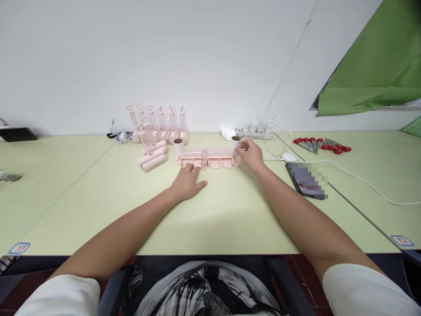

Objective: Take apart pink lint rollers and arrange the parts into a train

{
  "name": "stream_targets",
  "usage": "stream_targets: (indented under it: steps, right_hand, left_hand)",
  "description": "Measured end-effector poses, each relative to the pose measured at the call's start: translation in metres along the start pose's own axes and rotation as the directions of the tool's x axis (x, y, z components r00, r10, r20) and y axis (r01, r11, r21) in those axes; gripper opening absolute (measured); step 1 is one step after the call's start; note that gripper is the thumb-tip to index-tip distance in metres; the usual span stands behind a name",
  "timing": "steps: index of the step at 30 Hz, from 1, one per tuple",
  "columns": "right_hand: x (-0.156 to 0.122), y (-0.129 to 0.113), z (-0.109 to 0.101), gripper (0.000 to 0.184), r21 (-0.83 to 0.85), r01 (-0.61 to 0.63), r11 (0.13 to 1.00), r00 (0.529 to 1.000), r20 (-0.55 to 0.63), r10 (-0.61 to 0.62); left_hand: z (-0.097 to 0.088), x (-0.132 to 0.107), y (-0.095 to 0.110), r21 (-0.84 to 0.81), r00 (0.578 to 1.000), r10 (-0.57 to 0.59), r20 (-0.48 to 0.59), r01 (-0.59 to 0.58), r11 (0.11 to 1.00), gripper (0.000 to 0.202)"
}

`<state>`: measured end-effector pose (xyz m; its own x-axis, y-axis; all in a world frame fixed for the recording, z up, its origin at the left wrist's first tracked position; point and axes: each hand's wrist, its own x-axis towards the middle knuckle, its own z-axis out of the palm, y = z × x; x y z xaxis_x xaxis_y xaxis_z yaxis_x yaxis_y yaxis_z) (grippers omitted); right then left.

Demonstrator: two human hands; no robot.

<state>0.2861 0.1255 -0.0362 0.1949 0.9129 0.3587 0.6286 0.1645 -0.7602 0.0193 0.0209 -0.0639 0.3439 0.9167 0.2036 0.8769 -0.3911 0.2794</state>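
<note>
My left hand (pixel 187 182) lies on the table with its thumb spread, its fingertips at a pink tray-like casing (pixel 194 162). Right beside those fingertips stands a clear pinkish handle piece (pixel 204 160). My right hand (pixel 251 154) is closed in a pinch beside the right upright roll (pixel 235 147); a bit of something clear shows at its fingertips, too small to name. Another upright roll (pixel 178 148) with a brown core stands on the left. Between the rolls lies a long pale pink piece (pixel 210 152), with small pink discs (pixel 214 165) in front.
Several pink lint rollers (pixel 162 125) with heart-shaped handle ends stand at the back left. Rightward are a power strip (pixel 256 131) with cables, a phone (pixel 307 181) and red-handled tools (pixel 309 144). A green sheet (pixel 368 66) hangs on the wall.
</note>
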Motion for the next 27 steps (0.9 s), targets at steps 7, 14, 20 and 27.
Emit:
stream_targets:
  steps: [7, 14, 20, 27]
  right_hand:
    - [-0.002, -0.009, -0.014, 0.02, 0.036, 0.104, 0.994, 0.982, -0.164, -0.097]
    - [-0.022, -0.025, -0.011, 0.026, 0.139, 0.373, 0.917, 0.917, -0.207, -0.341]
    - [-0.038, -0.026, 0.016, 0.027, 0.129, 0.269, 0.954, 0.96, 0.036, -0.276]
    - [-0.038, -0.026, 0.023, 0.028, 0.101, 0.234, 0.967, 0.962, 0.117, -0.245]
  left_hand:
    - [-0.002, -0.001, 0.002, 0.025, 1.0, -0.018, 0.008, 0.018, 1.0, 0.052]
    - [-0.001, -0.001, 0.001, 0.049, 1.0, 0.006, 0.007, -0.007, 0.999, 0.05]
    - [0.001, 0.002, -0.005, 0.033, 1.0, 0.017, -0.007, -0.016, 0.999, 0.051]
    - [-0.002, 0.002, -0.003, 0.049, 1.0, 0.013, -0.019, -0.012, 0.999, 0.049]
